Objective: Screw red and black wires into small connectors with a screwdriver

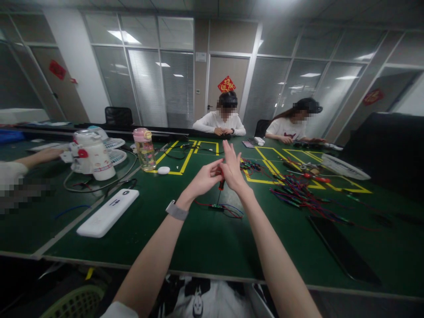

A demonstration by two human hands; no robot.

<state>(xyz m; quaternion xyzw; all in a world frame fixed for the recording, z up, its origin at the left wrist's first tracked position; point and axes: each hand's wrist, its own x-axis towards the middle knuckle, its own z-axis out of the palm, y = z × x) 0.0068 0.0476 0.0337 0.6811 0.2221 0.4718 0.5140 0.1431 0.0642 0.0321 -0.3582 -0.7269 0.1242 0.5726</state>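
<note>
A screwdriver (221, 184) with a red and black handle stands nearly upright, its thin shaft pointing down at a small green circuit board (217, 206) with red and blue wires. My left hand (207, 180) has its fingers closed around the upper handle, which is partly hidden. Against the handle's other side rests my right hand (232, 168), its fingers stretched out and pointing up and away. The board lies flat on the green table mat (198, 243). Whether the screwdriver's tip touches the board cannot be made out.
Wired boards (298, 194) lie heaped at right, near red-handled tools (316, 177). A dark phone (344, 249) lies at front right, a white power bank (108, 213) at left. Beyond stand a pink-lidded bottle (145, 150) and a white jug (96, 154). Co-workers sit opposite and at left.
</note>
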